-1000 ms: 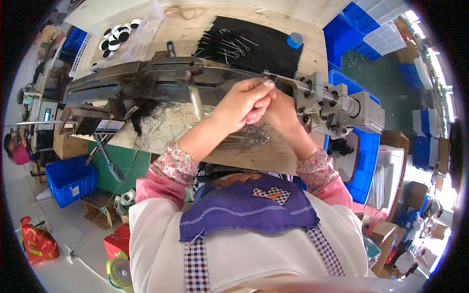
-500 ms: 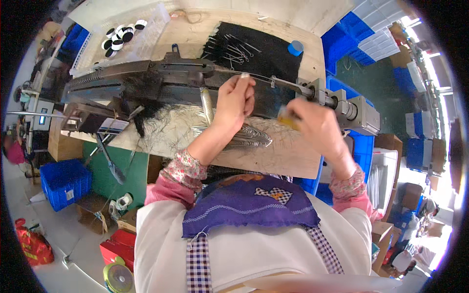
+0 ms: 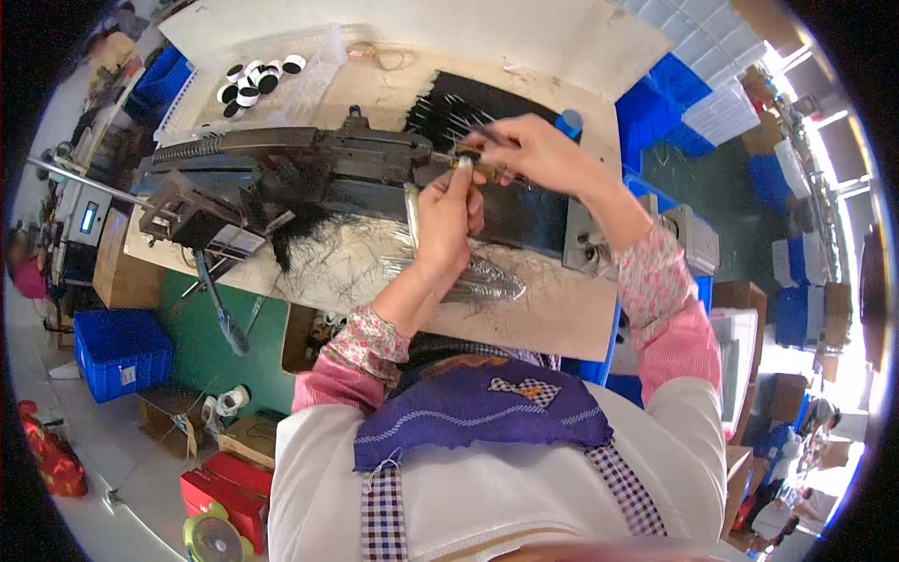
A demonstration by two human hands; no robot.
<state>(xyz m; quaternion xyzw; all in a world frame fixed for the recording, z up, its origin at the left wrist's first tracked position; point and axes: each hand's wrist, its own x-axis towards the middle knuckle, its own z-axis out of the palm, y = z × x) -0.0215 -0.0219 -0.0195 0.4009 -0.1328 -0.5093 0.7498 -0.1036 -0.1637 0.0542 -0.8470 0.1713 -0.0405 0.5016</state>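
Both hands meet at the front of a dark machine, pinching small parts.

We see the left hand (image 3: 448, 217) raised with fingertips pinched shut on a small silvery piece (image 3: 464, 164); that piece sits at the very tip of the grip, at 12 o'clock from the palm, touching the machine (image 3: 309, 164). The right hand (image 3: 538, 150), at 2 o'clock from the left, is closed on a thin dark stick (image 3: 489, 133) that points toward 9 o'clock, just above the silvery piece. Below the wrists, at 6 o'clock, a pile of shiny wire pieces (image 3: 487, 279) lies on the wooden table (image 3: 552, 318). A blue cap (image 3: 569, 123) stands at 1 o'clock; black-and-white discs (image 3: 255, 80) lie well apart at 10 o'clock.
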